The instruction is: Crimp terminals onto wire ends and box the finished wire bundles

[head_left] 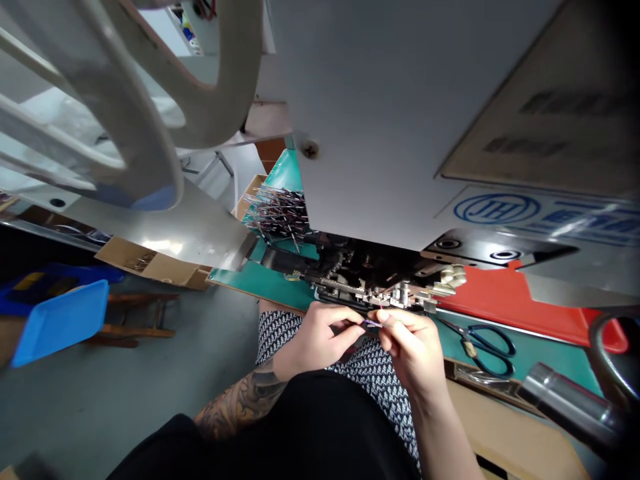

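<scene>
My left hand point(320, 337) and my right hand point(413, 343) meet in front of the machine's metal mechanism point(370, 287). Between their fingertips is a thin purple wire point(371, 323), pinched at one end by my left thumb and index finger and at the other by my right fingers. A small pinkish tip shows just above my right fingertips. How far the wire runs inside either hand is hidden. The large grey machine housing point(380, 133) hangs over the mechanism, close above both hands.
Dark-handled scissors point(483, 347) lie on the green table point(540, 353), right of my right hand. Behind them is a red tray point(525, 300). A pile of thin wires point(280, 213) sits beyond the mechanism. A metal cylinder point(570, 400) juts in at the lower right. Blue tray point(65, 323) at left.
</scene>
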Motion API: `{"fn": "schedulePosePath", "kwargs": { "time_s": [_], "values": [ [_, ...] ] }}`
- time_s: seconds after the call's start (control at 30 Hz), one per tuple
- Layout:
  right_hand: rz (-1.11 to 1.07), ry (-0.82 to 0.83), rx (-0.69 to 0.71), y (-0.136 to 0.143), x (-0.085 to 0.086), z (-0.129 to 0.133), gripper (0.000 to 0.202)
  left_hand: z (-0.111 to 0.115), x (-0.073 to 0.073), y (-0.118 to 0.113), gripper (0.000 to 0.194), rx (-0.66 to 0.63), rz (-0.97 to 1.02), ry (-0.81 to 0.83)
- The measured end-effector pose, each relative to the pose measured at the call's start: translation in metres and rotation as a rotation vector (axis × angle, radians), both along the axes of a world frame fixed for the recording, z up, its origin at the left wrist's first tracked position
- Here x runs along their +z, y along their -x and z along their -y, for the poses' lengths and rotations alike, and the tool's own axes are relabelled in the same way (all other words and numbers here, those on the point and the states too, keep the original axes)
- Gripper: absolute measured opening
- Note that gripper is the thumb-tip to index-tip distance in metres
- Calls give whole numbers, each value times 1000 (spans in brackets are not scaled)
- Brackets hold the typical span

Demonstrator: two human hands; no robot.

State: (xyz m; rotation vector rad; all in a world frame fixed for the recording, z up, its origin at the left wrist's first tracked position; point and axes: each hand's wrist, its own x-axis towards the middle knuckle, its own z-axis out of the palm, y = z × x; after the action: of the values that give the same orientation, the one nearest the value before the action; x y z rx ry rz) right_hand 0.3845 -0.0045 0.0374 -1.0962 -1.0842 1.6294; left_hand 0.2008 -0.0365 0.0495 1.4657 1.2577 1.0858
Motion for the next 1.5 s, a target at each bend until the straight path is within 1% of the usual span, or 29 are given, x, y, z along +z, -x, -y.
{"fn": "schedulePosePath", "kwargs": {
  "time_s": [0.07,0.1,0.17,0.23,0.33,0.4,0.47,0.53,0.6,0.7,0.77,0.83,0.97,1.03,1.13,1.23,1.3,1.37,1.5],
  "values": [
    [-20,-26,-40,-3,-2,2,29,2,3,1,9,-20,137,175],
    [-18,-41,-70,-4,-2,4,26,3,5,2,9,-25,189,235],
    [3,-51,-102,-5,0,8,23,4,7,3,7,-31,229,286],
    [26,-48,-83,-5,5,10,23,3,10,4,7,-38,220,292],
    [35,-41,-3,-7,12,9,23,1,14,7,9,-46,167,251],
    [34,-21,28,-9,13,8,23,0,15,8,9,-51,124,216],
    [20,-7,23,-8,10,7,24,0,14,7,8,-47,105,206],
    [-22,-17,-18,-5,5,8,23,1,11,6,7,-35,120,210],
    [-89,-21,-95,2,2,9,20,2,8,2,7,-18,148,204],
    [-164,12,-238,13,3,12,14,3,3,-4,6,18,171,165],
    [-163,20,-295,17,5,12,12,4,1,-6,6,30,184,152],
    [-142,20,-263,15,8,10,13,4,1,-4,6,3,222,190],
    [-61,65,-42,-1,12,5,22,0,2,9,3,-103,291,320],
    [-11,95,10,-6,14,4,24,-1,4,15,3,-143,282,363],
    [27,68,-2,-7,14,7,25,-1,5,15,4,-139,268,380],
    [42,1,-85,0,11,12,25,0,3,9,7,-76,280,362],
    [38,-8,-119,3,10,14,25,2,0,6,7,-67,292,362],
    [29,10,-88,3,11,14,25,2,-1,6,6,-94,299,377],
    [42,34,31,-2,17,11,25,0,0,13,3,-169,297,414]
  ]
}}
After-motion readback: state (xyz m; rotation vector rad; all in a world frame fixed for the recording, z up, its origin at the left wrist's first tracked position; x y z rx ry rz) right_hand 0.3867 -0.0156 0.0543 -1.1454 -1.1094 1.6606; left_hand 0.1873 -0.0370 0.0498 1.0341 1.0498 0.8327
